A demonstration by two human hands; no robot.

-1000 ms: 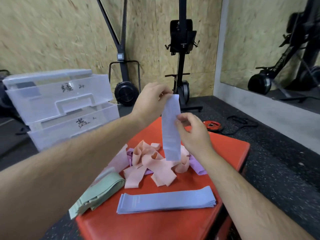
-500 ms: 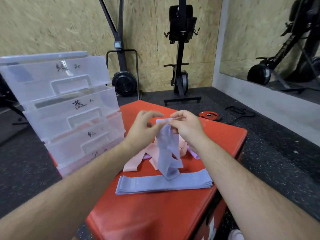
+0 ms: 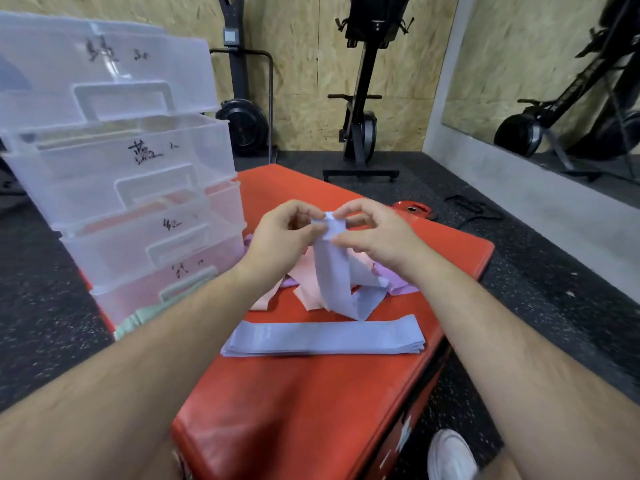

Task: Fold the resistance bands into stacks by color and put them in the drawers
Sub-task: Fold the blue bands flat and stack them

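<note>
Head view: left hand (image 3: 281, 237) and right hand (image 3: 381, 239) both pinch a long soft blue cloth band (image 3: 333, 277). Its hanging loop looks twisted, so the fold may go crooked.

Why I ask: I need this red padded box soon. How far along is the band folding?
Done: a stack of folded blue-lilac bands lies on the red padded box, and a pale green pile sits by the clear plastic drawers. In hand: the left hand and right hand pinch the top of another blue-lilac band. Left: the loose pink bands and purple bands, then loading every stack into drawers.
</note>
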